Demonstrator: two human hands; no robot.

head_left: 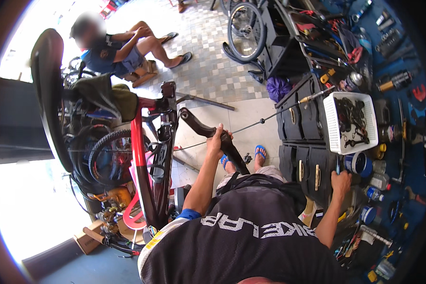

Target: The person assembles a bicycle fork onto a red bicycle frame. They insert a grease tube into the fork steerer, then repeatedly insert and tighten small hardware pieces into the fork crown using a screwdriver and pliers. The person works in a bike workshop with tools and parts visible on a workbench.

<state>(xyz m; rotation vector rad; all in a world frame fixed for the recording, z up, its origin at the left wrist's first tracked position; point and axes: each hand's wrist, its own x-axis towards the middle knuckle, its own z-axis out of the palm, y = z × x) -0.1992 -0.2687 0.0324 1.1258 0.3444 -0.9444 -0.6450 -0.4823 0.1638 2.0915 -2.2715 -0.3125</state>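
A bicycle workshop seen from above, over the person's own body. The left hand point(215, 140) holds a curved, glossy black bicycle-frame part point(199, 126), its fingers wrapped around the tube near the middle; one end reaches forward and left of those fingers, the other slants back toward the person's lap.

To the left of the left fingers, well clear of them, stands a red-and-black metal bicycle frame point(137, 135) with a long black saddle point(49, 94). A seated second person point(109, 59) is farther off, ahead and to the left.

The right hand point(340, 181) is far out to the right, its fingers curled beside a slim bluish object point(338, 164) — too small to tell whether they grip it. Just ahead of these fingers sits a white perforated plastic basket point(332, 135) of dark metal pieces; to their right is a blue-and-white round tub point(358, 163).

The step in hand looks like steadying the black part while the right hand reaches among the supplies. The next move seems to call for a firm left hold — and a clear path past the basket for the right fingers.
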